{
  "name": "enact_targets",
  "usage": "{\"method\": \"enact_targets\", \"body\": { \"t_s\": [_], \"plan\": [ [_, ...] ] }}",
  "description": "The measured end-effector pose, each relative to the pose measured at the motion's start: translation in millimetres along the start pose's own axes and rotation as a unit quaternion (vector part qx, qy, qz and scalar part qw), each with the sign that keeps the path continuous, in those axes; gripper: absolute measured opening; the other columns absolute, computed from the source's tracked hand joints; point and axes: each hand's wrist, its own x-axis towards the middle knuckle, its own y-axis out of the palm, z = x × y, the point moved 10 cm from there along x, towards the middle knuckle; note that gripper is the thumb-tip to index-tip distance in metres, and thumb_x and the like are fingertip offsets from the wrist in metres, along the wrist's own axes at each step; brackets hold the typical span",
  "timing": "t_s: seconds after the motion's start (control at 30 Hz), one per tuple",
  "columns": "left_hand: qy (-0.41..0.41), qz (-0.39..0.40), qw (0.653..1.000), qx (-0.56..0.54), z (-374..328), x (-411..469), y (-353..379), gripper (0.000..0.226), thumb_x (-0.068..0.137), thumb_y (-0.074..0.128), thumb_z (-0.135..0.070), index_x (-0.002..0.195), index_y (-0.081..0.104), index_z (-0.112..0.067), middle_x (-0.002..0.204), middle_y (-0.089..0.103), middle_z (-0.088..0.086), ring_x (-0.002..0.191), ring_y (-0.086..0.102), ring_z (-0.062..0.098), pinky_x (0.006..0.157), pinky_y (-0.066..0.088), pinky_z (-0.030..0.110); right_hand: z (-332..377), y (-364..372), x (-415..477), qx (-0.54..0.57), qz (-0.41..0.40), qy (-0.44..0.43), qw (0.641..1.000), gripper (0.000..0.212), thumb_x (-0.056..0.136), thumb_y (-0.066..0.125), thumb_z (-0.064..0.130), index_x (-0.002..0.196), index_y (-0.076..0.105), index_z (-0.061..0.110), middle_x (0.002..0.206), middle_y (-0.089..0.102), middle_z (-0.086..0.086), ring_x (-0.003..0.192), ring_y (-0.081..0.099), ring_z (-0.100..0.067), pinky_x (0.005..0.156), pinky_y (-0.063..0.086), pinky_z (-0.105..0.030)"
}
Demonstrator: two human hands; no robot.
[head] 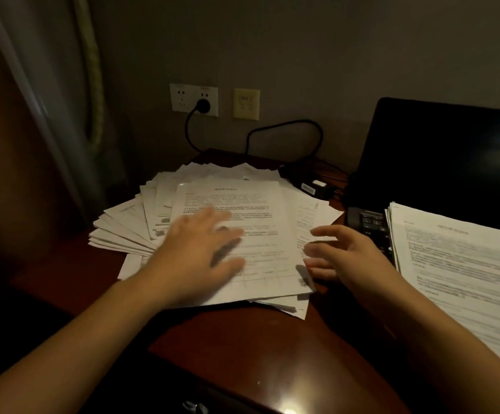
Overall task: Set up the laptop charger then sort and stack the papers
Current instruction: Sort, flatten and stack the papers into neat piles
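Observation:
A loose, fanned heap of printed papers (pixel 251 204) lies on the dark wooden desk (pixel 242 348). My left hand (pixel 201 252) is spread flat over the top sheet, blurred by motion. My right hand (pixel 341 255) hovers at the heap's right edge, fingers straight and pointing left, holding nothing. A second, squarer stack of papers (pixel 463 270) covers the keyboard of the open black laptop (pixel 440 162) at the right. The charger's black plug (pixel 203 106) sits in the wall socket, its cable (pixel 287 127) loops down to the power brick (pixel 311 185) behind the heap.
A curtain (pixel 48 100) hangs at the left beside a dark wooden panel. A yellowish wall plate (pixel 246 104) is right of the white socket. The desk's front edge and a drawer handle (pixel 195 406) are at the bottom.

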Motion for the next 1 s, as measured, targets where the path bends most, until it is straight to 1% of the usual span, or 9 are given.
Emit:
{"method": "enact_targets", "body": {
  "t_s": [0.07,0.13,0.27,0.43,0.6,0.73,0.83,0.9,1.0],
  "plan": [
    [0.028,0.089,0.996,0.009,-18,-10,32,0.071,0.093,0.023,-0.076,0.156,0.004,-0.049,0.166,-0.009,-0.016,0.152,-0.014,0.009,0.122,-0.013,0.047,-4,4,-2,0.004,0.030,0.026,0.999,0.046,0.088,0.075,0.011,0.128,0.055,0.024,0.099,0.075,-0.008,0.079,0.077,-0.020,0.068,0.063,-0.034],
    [0.023,0.092,0.995,0.022,-22,-11,43,0.076,0.091,0.017,-0.079,0.157,-0.003,-0.047,0.166,-0.014,-0.015,0.151,-0.019,0.009,0.121,-0.018,0.047,-5,10,-3,-0.035,0.056,0.032,0.997,0.060,0.086,0.074,0.002,0.134,0.048,0.026,0.087,0.078,-0.007,0.080,0.077,-0.020,0.066,0.064,-0.035],
    [0.031,0.046,0.998,0.003,-30,-13,33,0.079,0.089,0.021,-0.081,0.158,0.010,-0.043,0.167,-0.002,-0.018,0.152,-0.013,0.005,0.123,-0.015,0.042,-4,16,-7,-0.071,0.107,0.043,0.991,0.088,0.083,0.075,-0.004,0.149,0.034,0.036,0.085,0.078,-0.005,0.084,0.077,-0.017,0.067,0.063,-0.033],
    [0.100,0.014,0.992,-0.073,-44,-24,25,0.084,0.079,0.034,-0.087,0.152,0.031,-0.045,0.155,0.020,-0.033,0.139,0.004,-0.017,0.114,-0.009,0.013,3,24,-12,-0.092,0.112,0.018,0.989,0.098,0.081,0.080,0.007,0.152,0.024,0.044,0.082,0.077,-0.003,0.079,0.077,-0.019,0.069,0.063,-0.034],
    [0.091,-0.041,0.961,-0.258,-37,-29,8,0.057,0.086,0.054,-0.065,0.140,0.039,-0.056,0.118,0.049,-0.042,0.112,0.046,-0.026,0.089,0.036,-0.001,8,27,-17,-0.066,0.069,-0.014,0.995,0.094,0.082,0.081,0.011,0.153,0.026,0.039,0.076,0.075,-0.006,0.065,0.075,-0.026,0.052,0.059,-0.033],
    [0.062,-0.133,0.942,-0.303,-26,-37,-9,0.067,0.102,0.051,-0.029,0.149,0.016,-0.062,0.114,0.053,-0.036,0.086,0.063,-0.013,0.063,0.047,0.006,2,24,-14,-0.056,0.115,0.025,0.991,0.098,0.085,0.075,0.001,0.154,0.021,0.044,0.085,0.078,-0.005,0.082,0.077,-0.020,0.068,0.063,-0.034],
    [0.064,-0.176,0.944,-0.270,-23,-40,-15,0.075,0.103,0.050,-0.015,0.150,0.014,-0.062,0.108,0.068,-0.011,0.091,0.061,0.000,0.073,0.043,0.006,3,25,-14,-0.026,0.126,0.033,0.991,0.098,0.084,0.074,-0.003,0.155,0.022,0.041,0.085,0.078,-0.007,0.086,0.077,-0.021,0.067,0.063,-0.035],
    [0.087,-0.193,0.940,-0.269,-24,-42,-19,0.073,0.100,0.046,-0.003,0.148,0.031,-0.055,0.124,0.061,-0.018,0.108,0.057,-0.002,0.081,0.043,0.002,6,29,-15,-0.004,0.123,0.023,0.992,0.098,0.083,0.075,-0.002,0.155,0.022,0.039,0.080,0.077,-0.007,0.082,0.077,-0.023,0.061,0.062,-0.033],
    [0.113,-0.123,0.941,-0.296,-30,-37,-7,0.047,0.098,0.049,-0.025,0.137,0.052,-0.051,0.137,0.040,-0.038,0.129,0.034,-0.020,0.089,0.045,0.004,10,30,-16,-0.005,0.098,-0.001,0.995,0.096,0.082,0.077,0.003,0.155,0.024,0.033,0.067,0.074,-0.004,0.069,0.075,-0.018,0.052,0.057,-0.024]
  ]
}}
